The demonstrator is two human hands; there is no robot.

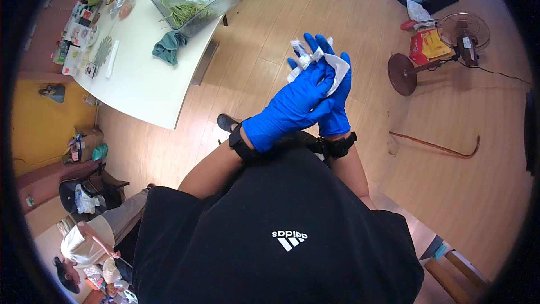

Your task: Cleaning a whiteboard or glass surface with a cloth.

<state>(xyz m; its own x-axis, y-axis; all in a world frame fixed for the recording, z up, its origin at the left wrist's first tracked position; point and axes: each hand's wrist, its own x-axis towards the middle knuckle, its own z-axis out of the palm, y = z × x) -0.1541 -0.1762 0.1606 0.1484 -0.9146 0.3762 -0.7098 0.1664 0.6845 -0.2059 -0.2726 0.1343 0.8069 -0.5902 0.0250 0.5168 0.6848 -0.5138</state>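
Both my hands wear blue disposable gloves and are pressed together in front of my chest. My left hand (291,97) lies across my right hand (339,97), partly covering it. A crumpled white tissue or wipe (339,69) is caught between them, and its ends stick out among the fingers. Fingertips of the gloves point away from me, and which finger belongs to which hand is partly hidden by the overlap. Black straps with a small device sit on the left wrist (241,142) and on the right wrist (341,145).
A white table (139,97) at the left bears a clear plastic bin (202,25) of green vegetables, a green cloth (169,47) and several packages. Pedestal fan (403,74) and red-yellow box (430,46) stand right. A curved stick (443,147) lies right. Another person (90,236) is lower left.
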